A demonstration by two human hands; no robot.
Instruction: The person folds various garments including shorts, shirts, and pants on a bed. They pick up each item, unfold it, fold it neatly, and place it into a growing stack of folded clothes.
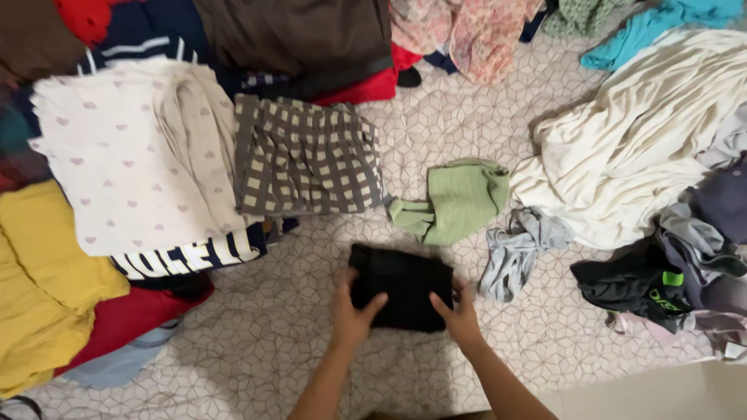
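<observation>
A small black folded garment (pixel 401 284) lies on the patterned bedspread (pixel 264 350) near the front middle. My left hand (pixel 354 311) grips its left edge, thumb on top. My right hand (pixel 459 315) holds its lower right corner. Both forearms reach in from the bottom edge. Just beyond the black piece sits a crumpled light green garment (pixel 459 198), and a grey rumpled cloth (pixel 513 253) lies to its right.
Folded piles fill the left: a grey checked piece (pixel 307 159), a white heart-print top (pixel 124 167), a yellow garment (pixel 39 272), a red one (pixel 136 315). An unfolded heap with a large cream cloth (pixel 638 140) and dark clothes (pixel 646 284) sits at right.
</observation>
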